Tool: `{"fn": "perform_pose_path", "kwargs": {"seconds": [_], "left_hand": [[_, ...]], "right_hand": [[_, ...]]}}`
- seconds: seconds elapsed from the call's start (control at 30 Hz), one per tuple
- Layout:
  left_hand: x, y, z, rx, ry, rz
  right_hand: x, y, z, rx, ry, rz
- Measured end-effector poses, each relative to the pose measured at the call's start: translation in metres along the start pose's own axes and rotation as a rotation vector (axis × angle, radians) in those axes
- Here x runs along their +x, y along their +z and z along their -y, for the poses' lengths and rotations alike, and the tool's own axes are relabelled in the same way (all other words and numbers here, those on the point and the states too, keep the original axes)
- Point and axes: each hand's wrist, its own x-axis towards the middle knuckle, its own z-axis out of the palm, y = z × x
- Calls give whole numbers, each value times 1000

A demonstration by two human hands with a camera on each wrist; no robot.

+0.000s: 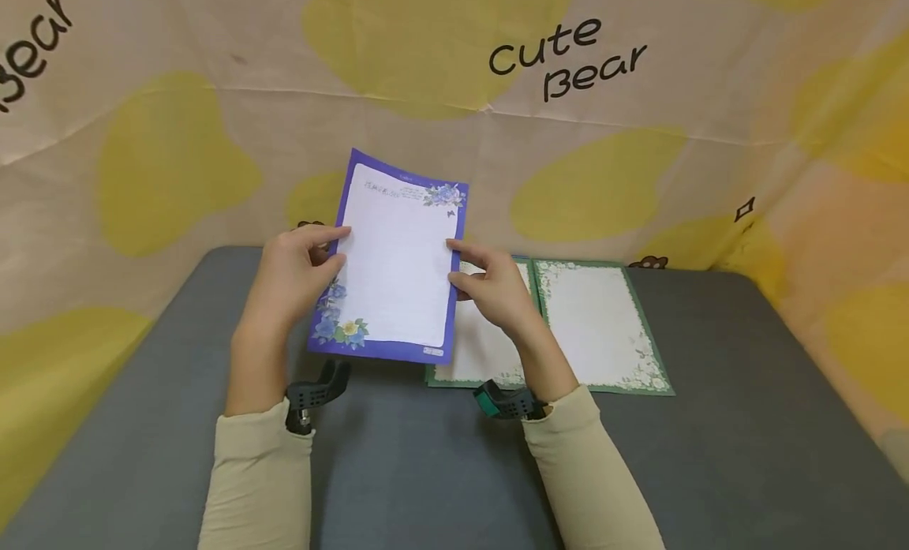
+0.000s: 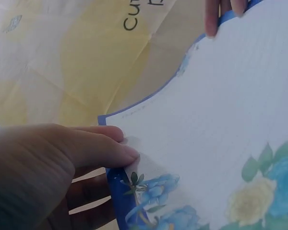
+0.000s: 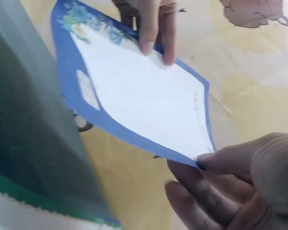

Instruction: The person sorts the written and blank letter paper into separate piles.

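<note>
A sheet of purple-bordered letter paper [image 1: 398, 266], printed with blue and yellow flowers, is held up above the table, its top edge slightly curved. My left hand [image 1: 294, 274] pinches its left edge between thumb and fingers. At the right edge, my right hand [image 1: 493, 282] pinches it the same way. In the left wrist view the left thumb lies on the white face of the paper [image 2: 216, 105], just above a printed blue flower. The right wrist view has the right hand [image 3: 230, 182] gripping the sheet's border, with the left fingers on the opposite edge.
Two green-bordered floral sheets lie side by side on the grey table [image 1: 398, 471]. The right green sheet [image 1: 600, 321] shows fully; the left green sheet [image 1: 483, 345] is partly covered by the purple paper and right hand. A yellow-patterned cloth [image 1: 426, 69] hangs behind the table.
</note>
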Motion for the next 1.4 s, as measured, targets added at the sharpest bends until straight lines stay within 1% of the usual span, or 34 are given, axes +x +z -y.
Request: {"fn": "perform_pose_path", "kwargs": {"seconds": [0.17, 0.23, 0.33, 0.4, 0.47, 0.57, 0.7, 0.87, 0.93, 1.07, 1.2, 1.4], "left_hand": [[2, -4, 12, 55, -22, 27], [2, -5, 17, 74, -39, 48], [3, -5, 23, 94, -66, 100], [3, -4, 28, 106, -91, 144], [4, -3, 33, 113, -114, 193], [6, 1, 42, 115, -130, 251], [9, 8, 54, 115, -149, 297], [10, 15, 66, 137, -199, 310], [10, 18, 71, 153, -204, 309], [10, 23, 81, 175, -219, 327], [9, 28, 88, 177, -228, 340], [7, 33, 93, 175, -228, 344]], "right_hand": [[6, 24, -10, -28, 11, -20], [7, 33, -14, -44, 9, -22], [6, 46, -20, -78, 0, -25], [6, 52, -24, -121, -11, -27], [6, 57, -28, -161, -15, -24], [6, 62, -34, -224, -19, -17], [7, 67, -41, -309, -26, -7], [6, 73, -50, -502, -84, 11], [6, 75, -51, -578, -107, 22], [5, 79, -54, -694, -130, 63], [4, 81, -57, -777, -141, 100], [3, 83, -61, -828, -123, 117]]}}
